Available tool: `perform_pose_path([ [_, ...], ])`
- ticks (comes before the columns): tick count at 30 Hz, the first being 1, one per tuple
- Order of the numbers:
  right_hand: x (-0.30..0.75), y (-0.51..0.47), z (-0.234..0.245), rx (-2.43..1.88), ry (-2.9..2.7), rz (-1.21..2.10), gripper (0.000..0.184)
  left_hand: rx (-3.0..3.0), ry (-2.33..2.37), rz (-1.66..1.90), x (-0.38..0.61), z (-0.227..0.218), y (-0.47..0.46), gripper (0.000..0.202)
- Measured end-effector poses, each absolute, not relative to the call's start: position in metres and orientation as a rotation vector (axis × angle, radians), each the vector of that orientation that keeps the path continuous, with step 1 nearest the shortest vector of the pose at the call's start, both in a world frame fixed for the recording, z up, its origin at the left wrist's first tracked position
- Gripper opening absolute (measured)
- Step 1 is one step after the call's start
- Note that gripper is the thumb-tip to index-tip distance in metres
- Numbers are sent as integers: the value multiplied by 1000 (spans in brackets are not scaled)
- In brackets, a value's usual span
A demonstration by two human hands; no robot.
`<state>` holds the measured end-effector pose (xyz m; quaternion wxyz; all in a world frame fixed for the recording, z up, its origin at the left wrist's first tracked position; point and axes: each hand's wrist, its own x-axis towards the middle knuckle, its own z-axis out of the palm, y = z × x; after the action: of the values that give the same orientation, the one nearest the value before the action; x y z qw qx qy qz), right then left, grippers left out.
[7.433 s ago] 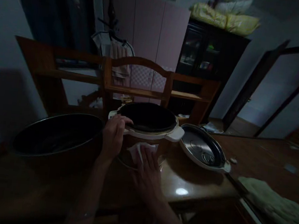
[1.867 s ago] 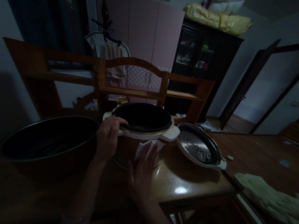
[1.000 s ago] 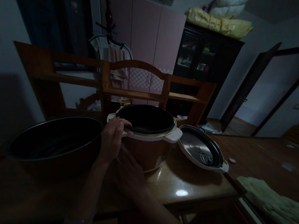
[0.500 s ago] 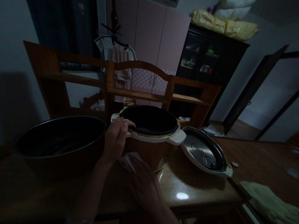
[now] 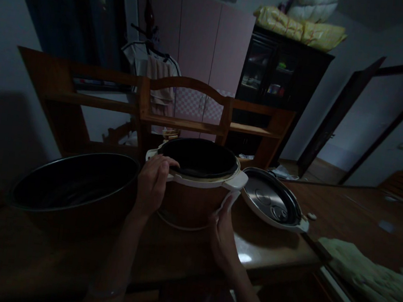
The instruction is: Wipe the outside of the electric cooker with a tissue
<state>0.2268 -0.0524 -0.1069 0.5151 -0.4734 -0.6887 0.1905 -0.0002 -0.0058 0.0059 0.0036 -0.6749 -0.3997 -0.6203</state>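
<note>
The round brown cooker [image 5: 192,201] with a white rim stands mid-frame on the glossy wooden bench [image 5: 270,248]. Your left hand [image 5: 152,181] clasps its rim; your right hand [image 5: 224,236] pinches a thin white cloth [image 5: 229,200] at its side. Best press flat, following the curve.

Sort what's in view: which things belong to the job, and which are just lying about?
In the job:
cooker, touched by the left hand
white wipe, in the right hand
probably lid and black pot

Lying about:
yellow bags
pale green cloth
</note>
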Motion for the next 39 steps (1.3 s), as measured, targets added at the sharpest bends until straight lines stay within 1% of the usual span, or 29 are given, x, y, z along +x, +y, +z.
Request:
perform_pose_path([
  [2,229,-50,-104,-1160,-1565,634,81,-2101,-1259,-1951,0,5,-5,44],
  [5,230,-48,-105,-1194,-1490,766,82,-2090,-1274,-1944,0,5,-4,45],
  [11,216,-57,-116,-1277,-1446,791,94,-2081,-1248,-1964,0,4,-3,43],
  [18,196,-67,-124,-1314,-1392,767,94,-2091,-1257,-1951,-1,3,-3,43],
  [23,172,-75,-128,-1290,-1363,689,94,-2087,-1263,-1946,0,3,-3,43],
  [28,155,-82,-124,-1294,-1374,596,89,-2076,-1265,-1957,0,4,-3,43],
  [35,141,-86,-121,-1395,-1537,385,86,-2094,-1252,-1954,0,4,-3,43],
  [39,132,-87,-121,-1373,-1694,236,87,-2087,-1239,-1957,0,4,-3,43],
])
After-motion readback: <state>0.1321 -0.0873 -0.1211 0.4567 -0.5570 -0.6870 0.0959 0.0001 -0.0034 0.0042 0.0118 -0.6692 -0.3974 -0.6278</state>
